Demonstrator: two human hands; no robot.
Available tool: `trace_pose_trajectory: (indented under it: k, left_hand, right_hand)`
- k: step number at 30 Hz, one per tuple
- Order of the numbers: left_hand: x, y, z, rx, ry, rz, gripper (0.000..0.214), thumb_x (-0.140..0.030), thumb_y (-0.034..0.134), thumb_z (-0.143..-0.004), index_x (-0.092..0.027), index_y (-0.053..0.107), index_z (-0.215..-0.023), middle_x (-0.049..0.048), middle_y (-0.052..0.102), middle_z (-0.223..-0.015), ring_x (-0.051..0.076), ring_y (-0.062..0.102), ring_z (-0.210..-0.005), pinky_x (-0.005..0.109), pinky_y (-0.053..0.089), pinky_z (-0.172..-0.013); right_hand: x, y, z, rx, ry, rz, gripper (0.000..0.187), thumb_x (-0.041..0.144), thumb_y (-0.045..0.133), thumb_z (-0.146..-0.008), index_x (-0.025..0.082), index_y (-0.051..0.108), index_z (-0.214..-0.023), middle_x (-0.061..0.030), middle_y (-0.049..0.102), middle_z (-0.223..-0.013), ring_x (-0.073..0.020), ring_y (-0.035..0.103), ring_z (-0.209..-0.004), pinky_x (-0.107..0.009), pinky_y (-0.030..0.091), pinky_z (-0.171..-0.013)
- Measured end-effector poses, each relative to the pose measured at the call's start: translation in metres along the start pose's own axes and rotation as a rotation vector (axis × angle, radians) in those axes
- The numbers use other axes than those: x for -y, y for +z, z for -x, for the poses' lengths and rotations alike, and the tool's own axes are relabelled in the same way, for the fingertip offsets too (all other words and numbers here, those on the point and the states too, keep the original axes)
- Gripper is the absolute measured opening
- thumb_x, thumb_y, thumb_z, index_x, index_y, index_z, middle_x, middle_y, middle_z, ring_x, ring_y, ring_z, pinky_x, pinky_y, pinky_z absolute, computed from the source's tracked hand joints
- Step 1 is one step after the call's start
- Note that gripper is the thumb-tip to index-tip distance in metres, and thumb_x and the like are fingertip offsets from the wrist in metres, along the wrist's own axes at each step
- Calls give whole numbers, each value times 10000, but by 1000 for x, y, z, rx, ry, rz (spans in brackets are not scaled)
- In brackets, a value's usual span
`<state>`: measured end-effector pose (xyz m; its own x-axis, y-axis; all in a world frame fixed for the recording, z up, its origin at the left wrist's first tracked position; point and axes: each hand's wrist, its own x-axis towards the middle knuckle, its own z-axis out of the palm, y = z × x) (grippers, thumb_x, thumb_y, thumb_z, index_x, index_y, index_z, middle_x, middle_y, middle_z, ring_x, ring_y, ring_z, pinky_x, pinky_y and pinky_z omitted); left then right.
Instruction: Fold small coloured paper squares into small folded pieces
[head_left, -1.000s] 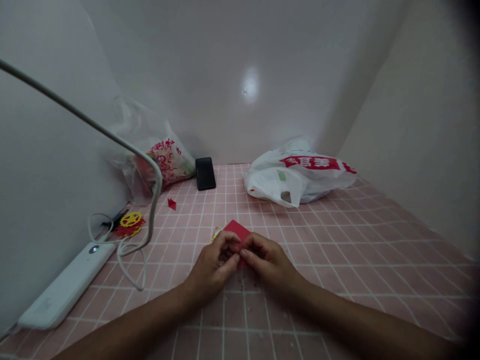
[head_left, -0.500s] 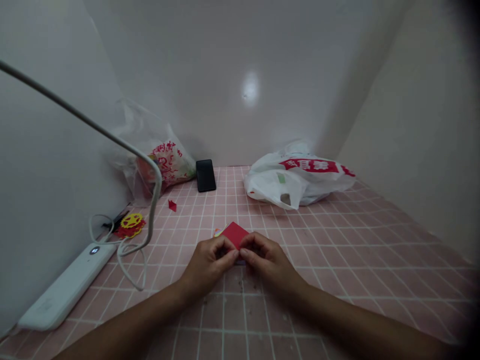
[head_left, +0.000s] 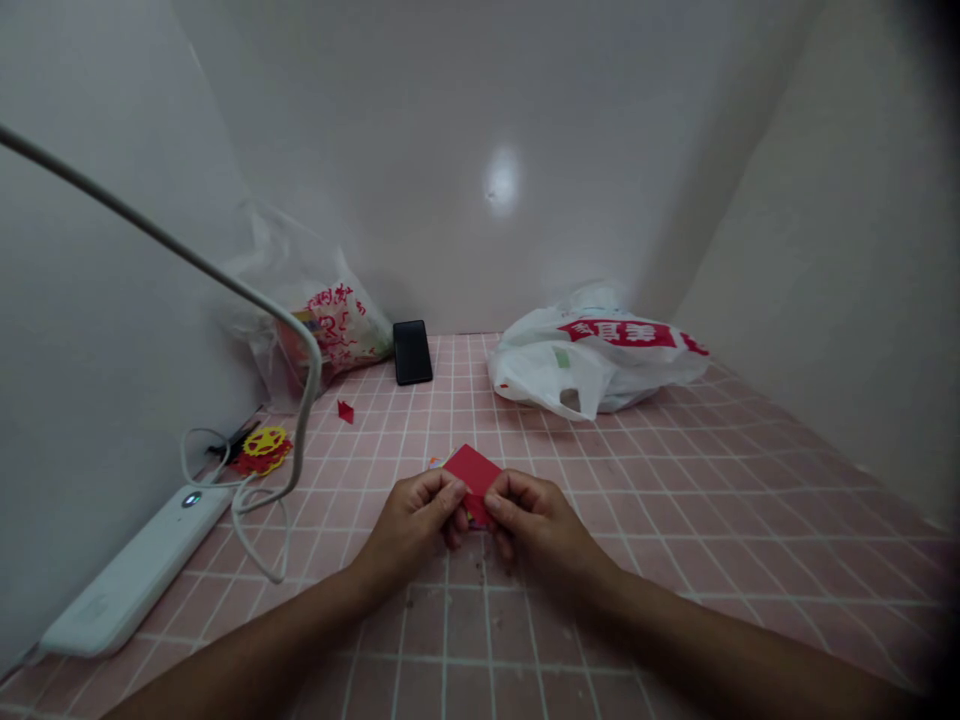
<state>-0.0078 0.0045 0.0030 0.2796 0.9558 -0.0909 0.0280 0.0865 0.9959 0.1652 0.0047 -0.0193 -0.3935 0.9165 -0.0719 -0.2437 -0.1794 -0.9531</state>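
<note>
pink grid-lined tabletop (head_left: 675, 520), boxed in by plain white walls. low at centre, left hand (head_left: 416, 515) and right hand (head_left: 536, 515) close together, fingertips pinched on the near edge of a folded red paper (head_left: 472, 468), seemingly just above the surface. farther back, black phone (head_left: 412, 351) against the wall; white plastic bag (head_left: 592, 360) with red print, too small to read.

Our left hand (head_left: 415, 520) and right hand (head_left: 537, 522) sit close together in front of us, knuckles up, fingers curled and thumbs pressed to forefingers in a pinch, the fingertips nearly meeting. Our bare left forearm (head_left: 255, 640) and right forearm (head_left: 720, 650) angle in from the lower corners.
</note>
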Motion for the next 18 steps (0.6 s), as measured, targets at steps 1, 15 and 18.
trace_pose_trajectory:
  k: [1,15,18]
  left_hand:
    - [0,0,0,8,10,5,387,-513,580,-856,-142,608,-748,0,603,-634,101,539,-505,239,432,-531]
    - [10,5,-3,68,45,126,286,-366,728,-777,-157,616,-937,20,655,-765,129,593,-643,243,455,-581]
    - [8,4,-2,80,37,102,268,-361,705,-796,-151,623,-940,33,676,-777,136,608,-657,253,460,-603]
  right_hand:
    - [0,0,-1,-7,-9,-21,329,463,665,-821,189,531,-699,51,528,-464,-78,414,-379,-211,295,-406]
    - [-7,1,-3,9,177,-335,388,473,765,-741,177,519,-695,56,558,-551,-53,425,-369,-196,323,-376]
    - [-8,0,-3,37,200,-372,361,450,760,-749,176,528,-706,52,572,-562,-52,421,-364,-196,315,-359]
